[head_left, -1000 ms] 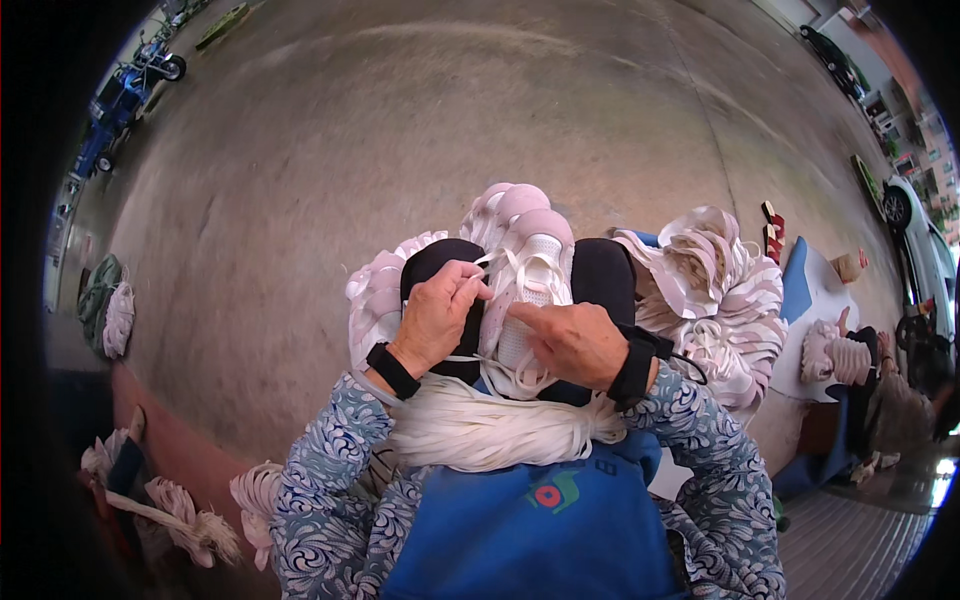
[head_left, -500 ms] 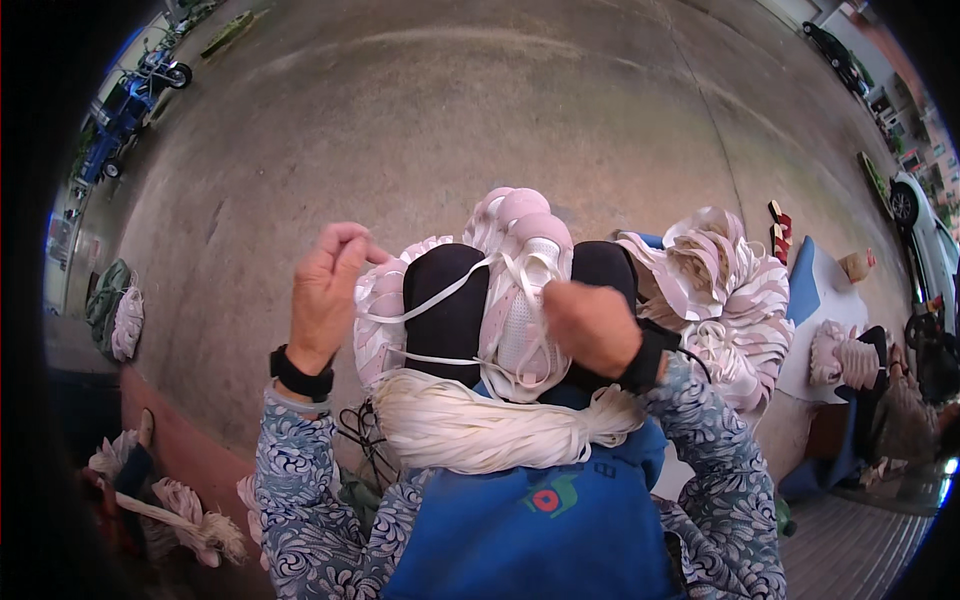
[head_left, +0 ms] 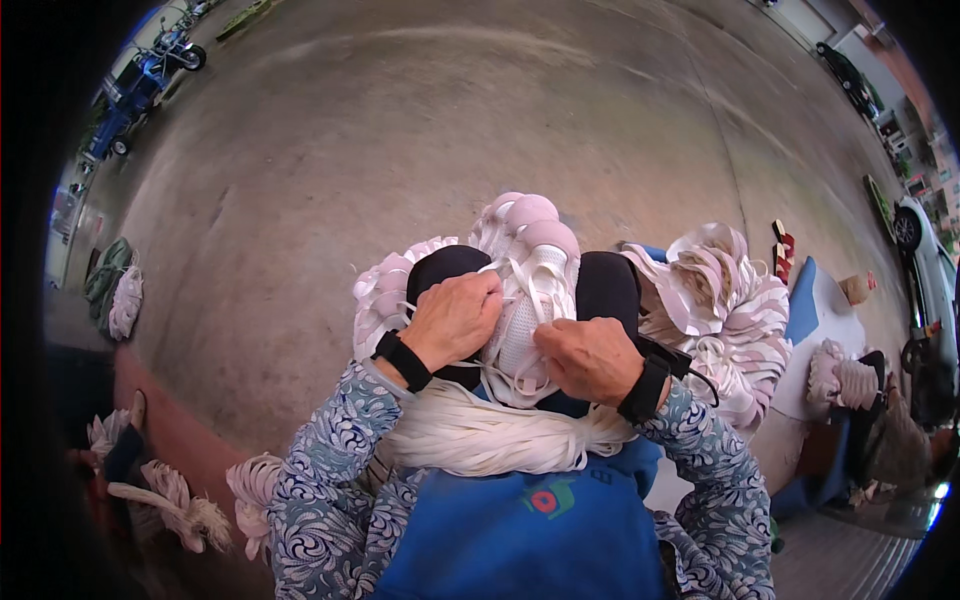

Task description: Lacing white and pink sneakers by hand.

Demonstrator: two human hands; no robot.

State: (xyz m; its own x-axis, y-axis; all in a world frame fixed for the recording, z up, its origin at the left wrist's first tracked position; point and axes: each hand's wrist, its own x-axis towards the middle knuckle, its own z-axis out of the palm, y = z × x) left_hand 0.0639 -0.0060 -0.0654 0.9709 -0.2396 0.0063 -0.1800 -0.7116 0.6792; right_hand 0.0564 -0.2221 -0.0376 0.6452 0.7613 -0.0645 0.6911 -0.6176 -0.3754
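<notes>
A pale pink and white shoe [head_left: 518, 338] with a loosely threaded white shoelace [head_left: 540, 285] rests between my black-clad knees. My left hand [head_left: 455, 318] is closed at the shoe's left edge, its fingertips pinching the lace, partly hidden by the knuckles. Opposite it, my right hand [head_left: 588, 358] has thumb and forefinger pinched on the shoe's right edge, by the lace. More pink-and-white shoes [head_left: 525, 212] are stacked just beyond. A thick bundle of white shoelaces [head_left: 490, 430] lies across my lap on a blue apron [head_left: 520, 530].
To the right is a large heap of pink and white shoe pieces [head_left: 715, 290]; others [head_left: 380, 295] lie beside my left knee. Another person sits at far right near more pieces [head_left: 845, 370]. Bundles [head_left: 180, 505] lie at lower left. A blue three-wheeler [head_left: 130, 95] stands far left.
My left hand has come in from the left, where it held the lace drawn out, to the shoe's left edge. My right hand stays at the right edge, slightly lower.
</notes>
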